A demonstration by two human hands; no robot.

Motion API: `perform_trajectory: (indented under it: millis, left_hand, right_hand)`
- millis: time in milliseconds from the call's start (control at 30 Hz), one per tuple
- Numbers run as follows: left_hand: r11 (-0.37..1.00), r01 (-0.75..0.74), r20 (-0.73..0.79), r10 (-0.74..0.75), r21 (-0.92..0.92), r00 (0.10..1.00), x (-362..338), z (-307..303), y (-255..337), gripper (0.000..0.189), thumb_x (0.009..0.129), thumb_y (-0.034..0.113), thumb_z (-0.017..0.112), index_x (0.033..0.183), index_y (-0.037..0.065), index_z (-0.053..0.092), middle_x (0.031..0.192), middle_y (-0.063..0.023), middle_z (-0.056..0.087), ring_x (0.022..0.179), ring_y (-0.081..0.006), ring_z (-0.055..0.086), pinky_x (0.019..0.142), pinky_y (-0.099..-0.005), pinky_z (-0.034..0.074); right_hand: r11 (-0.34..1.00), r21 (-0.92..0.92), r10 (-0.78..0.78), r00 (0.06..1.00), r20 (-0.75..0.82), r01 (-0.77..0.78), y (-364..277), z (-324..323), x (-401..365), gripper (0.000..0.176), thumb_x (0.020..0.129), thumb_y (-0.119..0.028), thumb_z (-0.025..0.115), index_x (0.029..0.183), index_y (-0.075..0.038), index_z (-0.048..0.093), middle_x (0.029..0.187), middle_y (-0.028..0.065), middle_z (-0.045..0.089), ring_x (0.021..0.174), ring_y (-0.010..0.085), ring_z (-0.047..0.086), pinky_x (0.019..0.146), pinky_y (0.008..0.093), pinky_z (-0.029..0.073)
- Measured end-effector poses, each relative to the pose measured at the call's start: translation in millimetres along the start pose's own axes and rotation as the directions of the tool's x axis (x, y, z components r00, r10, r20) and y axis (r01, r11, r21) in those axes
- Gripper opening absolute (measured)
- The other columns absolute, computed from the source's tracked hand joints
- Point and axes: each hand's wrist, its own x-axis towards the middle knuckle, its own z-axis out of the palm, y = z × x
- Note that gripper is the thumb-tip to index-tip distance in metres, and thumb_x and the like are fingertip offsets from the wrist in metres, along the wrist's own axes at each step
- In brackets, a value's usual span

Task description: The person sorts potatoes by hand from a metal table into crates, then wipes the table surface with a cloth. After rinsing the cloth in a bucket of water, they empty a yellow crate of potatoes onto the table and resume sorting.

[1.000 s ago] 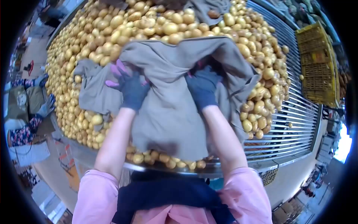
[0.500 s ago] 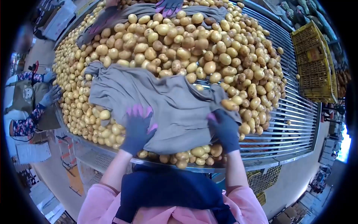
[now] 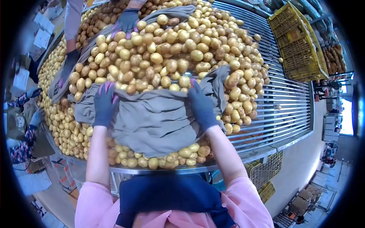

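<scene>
A grey cloth [image 3: 152, 119] lies wrinkled over a heap of wet potatoes [image 3: 197, 45]. At the cloth's left part, my left hand [image 3: 104, 104], in a dark grey glove with pink fingertips, grips the fabric near its far edge. Gloved the same way, my right hand [image 3: 202, 104] is closed on the far edge at the right, where the cloth bunches up. Between my hands the far edge runs nearly straight. Potatoes show in front of the cloth along the metal rim [image 3: 167, 170]. The undersides of both hands are hidden.
Across the heap, another person's gloved hands [image 3: 127, 21] touch a second grey cloth [image 3: 85, 53]. Another worker's gloved hands [image 3: 37, 116] are at the left edge. Metal rollers [image 3: 281, 110] extend right, with a yellow crate [image 3: 298, 41] at their far side.
Both my hands have moved forward, away from my body, to the cloth's far edge. The cloth is more bunched between them. The other person's hands and cloth have shifted left in view.
</scene>
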Motion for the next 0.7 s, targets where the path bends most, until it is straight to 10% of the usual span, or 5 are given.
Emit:
perform_trajectory:
  millis: [167,300,500,600,700]
  left_hand:
    - [0.978,0.198,0.150,-0.207,0.070,0.967,-13,-10,12,0.056,0.075,0.018,0.065,0.129,0.016,0.048,0.116,-0.0131,0.053,0.100,-0.0315,0.054,0.087,-0.0409,0.043]
    - [0.853,0.521,0.143,-0.518,0.015,0.843,-12,-9,42,0.057,0.079,0.010,0.057,0.133,0.024,0.045,0.115,-0.0151,0.054,0.098,-0.0333,0.056,0.087,-0.0401,0.044]
    - [0.878,0.406,-0.033,-0.427,-0.255,0.904,16,-67,148,0.046,0.084,0.004,0.044,0.128,0.012,0.050,0.122,-0.0192,0.054,0.112,-0.0302,0.053,0.095,-0.0329,0.041]
    - [0.501,-0.048,-0.321,-0.476,-0.864,0.819,60,-98,170,0.041,0.086,0.010,0.049,0.126,0.003,0.050,0.121,-0.0127,0.055,0.110,-0.0197,0.053,0.096,-0.0300,0.040]
    - [0.562,-0.141,-0.415,-0.398,-0.815,0.818,135,-117,183,0.048,0.086,0.020,0.053,0.129,0.001,0.045,0.125,-0.0126,0.052,0.111,-0.0182,0.051,0.096,-0.0303,0.039]
  right_hand:
    - [0.881,0.469,0.169,0.968,-0.187,-0.063,20,-65,-57,0.025,0.082,-0.012,0.060,0.103,-0.006,0.048,0.109,0.0127,0.056,0.079,0.0305,0.062,0.068,0.0370,0.049]
    - [0.634,0.662,0.094,0.810,-0.579,0.399,52,-121,-103,0.034,0.080,-0.009,0.065,0.107,-0.003,0.045,0.101,0.0095,0.055,0.093,0.0191,0.056,0.084,0.0327,0.046]
    - [0.814,0.339,0.161,0.377,-0.912,0.471,100,-225,-116,0.032,0.082,-0.025,0.065,0.096,-0.002,0.048,0.100,0.0126,0.056,0.092,0.0227,0.057,0.086,0.0365,0.046]
    - [0.681,0.208,0.188,0.108,-0.976,0.702,136,-272,-75,0.030,0.087,-0.025,0.060,0.098,0.001,0.050,0.099,0.0125,0.057,0.094,0.0213,0.056,0.088,0.0366,0.044]
    - [0.831,0.212,0.022,0.350,-0.936,0.515,187,-308,-20,0.035,0.085,-0.021,0.063,0.110,0.000,0.050,0.108,0.0119,0.056,0.101,0.0202,0.055,0.091,0.0343,0.043]
